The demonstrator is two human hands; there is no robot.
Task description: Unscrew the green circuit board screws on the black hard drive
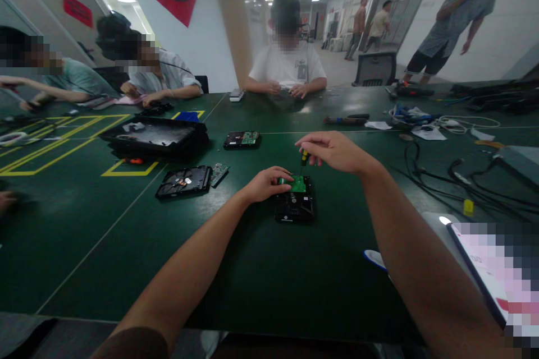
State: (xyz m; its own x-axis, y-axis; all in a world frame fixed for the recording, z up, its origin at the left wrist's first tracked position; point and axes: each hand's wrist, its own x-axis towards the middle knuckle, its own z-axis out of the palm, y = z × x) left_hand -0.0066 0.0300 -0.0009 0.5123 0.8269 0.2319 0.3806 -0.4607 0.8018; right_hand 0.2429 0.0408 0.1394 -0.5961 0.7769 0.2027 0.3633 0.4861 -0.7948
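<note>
A black hard drive (293,210) with a green circuit board (299,183) lies flat on the table in front of me. My left hand (269,182) grips its left side, thumb over the board and fingers along the far edge. Above the drive's far right part, my right hand (332,150) pinches a small yellow-and-black screwdriver (304,158). Its thin shaft points down at the board; whether the tip sits in a screw is too small to tell.
Left of the drive lie an open drive casing (185,182) and a loose circuit board (219,174). Farther off are another hard drive (242,139) and a black tray (154,137). Black cables (438,179) and a phone (484,269) occupy the right. A person (287,61) sits opposite.
</note>
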